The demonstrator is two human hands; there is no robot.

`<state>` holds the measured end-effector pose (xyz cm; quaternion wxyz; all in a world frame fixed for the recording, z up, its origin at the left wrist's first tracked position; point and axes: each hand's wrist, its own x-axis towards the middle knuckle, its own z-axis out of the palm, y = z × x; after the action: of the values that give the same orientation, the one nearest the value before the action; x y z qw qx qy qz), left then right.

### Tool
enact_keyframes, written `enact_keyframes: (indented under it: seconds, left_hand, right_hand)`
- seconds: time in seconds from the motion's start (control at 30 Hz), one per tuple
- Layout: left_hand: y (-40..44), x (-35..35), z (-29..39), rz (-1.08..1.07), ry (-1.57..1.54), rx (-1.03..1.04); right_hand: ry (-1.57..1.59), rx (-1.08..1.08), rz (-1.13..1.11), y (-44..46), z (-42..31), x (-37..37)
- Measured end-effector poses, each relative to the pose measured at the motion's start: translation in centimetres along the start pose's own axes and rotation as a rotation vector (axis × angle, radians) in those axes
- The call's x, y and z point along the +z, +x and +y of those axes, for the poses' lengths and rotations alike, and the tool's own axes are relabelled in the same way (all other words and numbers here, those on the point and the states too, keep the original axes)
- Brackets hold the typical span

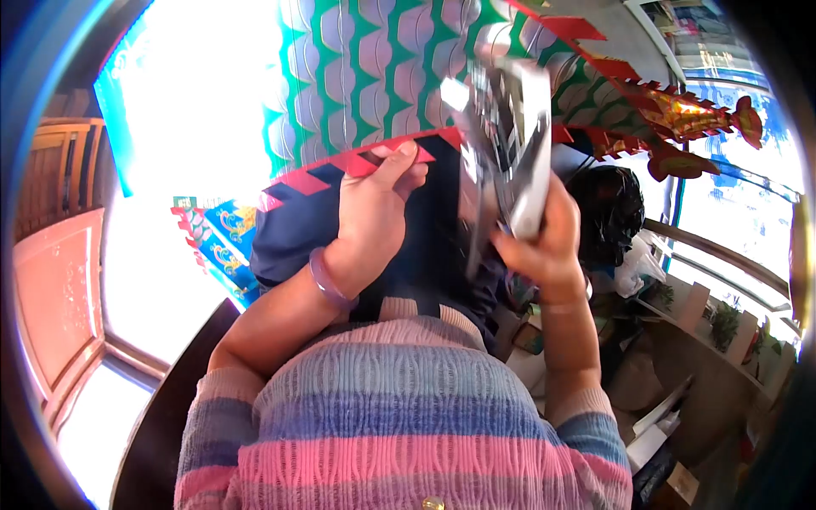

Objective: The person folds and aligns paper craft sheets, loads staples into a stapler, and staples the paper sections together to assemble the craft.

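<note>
My left hand, with a bangle on its wrist, pinches the red zigzag trim between thumb and fingers. The trim runs along the lower edge of a green sheet with a silvery scale pattern, spread over my lap. On the right, my right hand is closed around a silvery metal tool that looks like a large stapler. Motion blurs the tool, so its details are unclear. It is raised over the sheet's edge, right of my left hand.
Blue patterned cloth hangs at the left, near a wooden chair. At the right are a red and gold fish-shaped decoration, a black plastic bag and potted plants by a window. Bright light washes out the sheet's left part.
</note>
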<state>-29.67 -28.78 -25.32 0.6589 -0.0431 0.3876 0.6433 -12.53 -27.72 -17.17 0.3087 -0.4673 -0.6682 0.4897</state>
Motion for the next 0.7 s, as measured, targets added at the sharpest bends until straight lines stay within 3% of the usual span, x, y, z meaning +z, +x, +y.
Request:
enact_keyframes:
  seconds: [0.07,0.2,0.3,0.4,0.43,0.53,0.6,0.63,0.67,0.7]
  left_hand:
    - [0.2,-0.1,-0.2,-0.036,0.026,0.017]
    - [-0.1,0.4,0.4,-0.083,-0.072,0.042]
    - [0.6,-0.8,0.0,-0.164,-0.042,0.024]
    - [-0.9,-0.8,1.3,-0.143,0.191,-0.196]
    - [-1.6,-1.1,2.6,-0.404,0.468,-0.29]
    - [-4.4,1.6,6.6,-0.549,0.838,-0.26]
    - [-3.2,4.1,8.2,-0.468,0.769,0.362]
    - [-2.5,6.1,9.6,-0.395,0.916,0.705]
    - [-0.6,6.9,10.2,-0.441,0.933,0.871]
    - [0.0,7.8,10.2,-0.452,0.894,0.733]
  right_hand:
    - [-0.07,-0.201,0.055,3.8,1.4,1.0]
    - [0.095,-0.226,0.013,6.8,3.1,2.7]
    - [-0.053,-0.261,-0.018,7.1,3.5,2.4]
    - [-0.094,-0.276,0.022,7.0,3.4,2.1]
    - [-0.127,-0.295,0.039,6.9,3.5,1.9]
    - [-0.137,-0.303,0.062,6.7,3.9,1.8]
    - [-0.13,-0.293,0.068,6.5,3.3,1.6]
    - [-0.116,-0.301,0.077,6.3,3.0,1.6]
    - [-0.106,-0.306,0.08,6.3,3.0,1.6]
    - [-0.098,-0.311,0.08,6.3,3.0,1.6]
